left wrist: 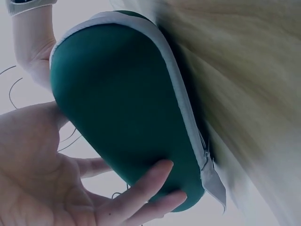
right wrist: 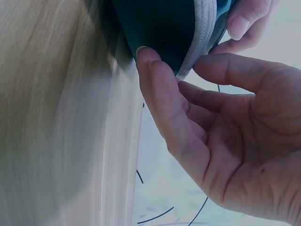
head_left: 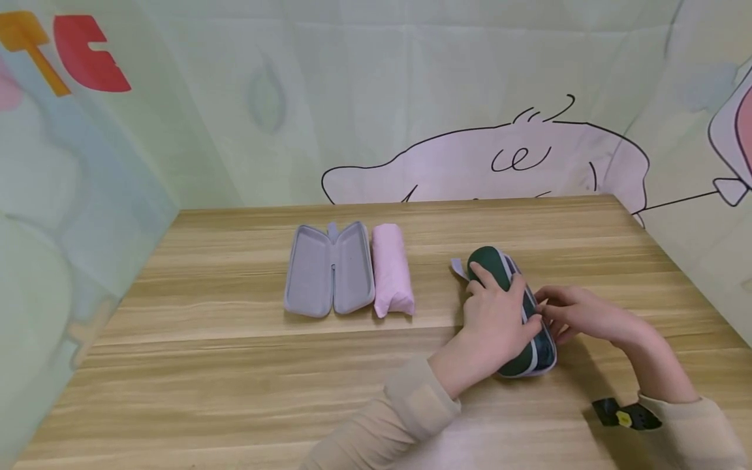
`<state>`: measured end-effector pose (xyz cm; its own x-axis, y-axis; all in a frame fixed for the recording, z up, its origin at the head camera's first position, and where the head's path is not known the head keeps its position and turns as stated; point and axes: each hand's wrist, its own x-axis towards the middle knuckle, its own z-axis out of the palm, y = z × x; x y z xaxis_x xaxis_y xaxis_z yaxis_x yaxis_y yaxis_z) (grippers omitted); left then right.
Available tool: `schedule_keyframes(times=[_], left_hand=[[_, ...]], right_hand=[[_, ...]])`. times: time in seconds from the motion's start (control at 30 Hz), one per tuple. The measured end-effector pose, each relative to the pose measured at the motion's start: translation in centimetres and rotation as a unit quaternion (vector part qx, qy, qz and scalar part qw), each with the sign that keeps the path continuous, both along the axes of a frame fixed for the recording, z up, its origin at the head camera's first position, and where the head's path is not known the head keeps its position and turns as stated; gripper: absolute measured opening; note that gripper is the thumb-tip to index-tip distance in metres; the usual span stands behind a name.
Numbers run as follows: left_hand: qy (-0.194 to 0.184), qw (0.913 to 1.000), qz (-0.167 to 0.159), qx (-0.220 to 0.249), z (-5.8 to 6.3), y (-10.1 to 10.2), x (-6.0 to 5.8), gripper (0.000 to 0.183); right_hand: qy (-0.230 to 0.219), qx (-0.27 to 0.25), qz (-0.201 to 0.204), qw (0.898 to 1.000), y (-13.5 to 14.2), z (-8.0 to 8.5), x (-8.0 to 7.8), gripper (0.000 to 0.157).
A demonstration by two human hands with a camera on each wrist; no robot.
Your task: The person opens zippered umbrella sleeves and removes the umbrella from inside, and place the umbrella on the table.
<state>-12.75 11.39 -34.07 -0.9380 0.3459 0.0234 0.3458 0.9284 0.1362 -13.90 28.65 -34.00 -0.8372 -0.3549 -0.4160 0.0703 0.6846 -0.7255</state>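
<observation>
A dark green zip case (head_left: 487, 256) with pale grey trim lies slanted on the table, a light fabric tab (head_left: 459, 268) at its far end. My left hand (head_left: 492, 318) lies across its top and grips it with spread fingers and thumb; the left wrist view shows the fingertips on its green side (left wrist: 117, 94). On the near right side, my right hand (head_left: 587, 315) holds the case's edge between thumb and curled fingers, close to the pale zip (right wrist: 201, 33). Whether a zip pull is between those fingers is hidden.
Left of the green case, a grey clamshell case (head_left: 309, 271) lies spread open on the wooden table (head_left: 235, 385). A pink soft bundle (head_left: 392, 267) touches or nearly touches its right side. Printed cloth (head_left: 223, 98) hangs behind the table.
</observation>
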Motion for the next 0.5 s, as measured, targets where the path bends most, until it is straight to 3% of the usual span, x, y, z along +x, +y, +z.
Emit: schedule_keyframes(times=[0.5], left_hand=[[0.027,0.9992,-0.031,0.004,-0.5,-1.1,-0.1,0.061]], right_hand=[[0.001,0.012,-0.003,1.0,0.0,-0.2,0.0,0.037]])
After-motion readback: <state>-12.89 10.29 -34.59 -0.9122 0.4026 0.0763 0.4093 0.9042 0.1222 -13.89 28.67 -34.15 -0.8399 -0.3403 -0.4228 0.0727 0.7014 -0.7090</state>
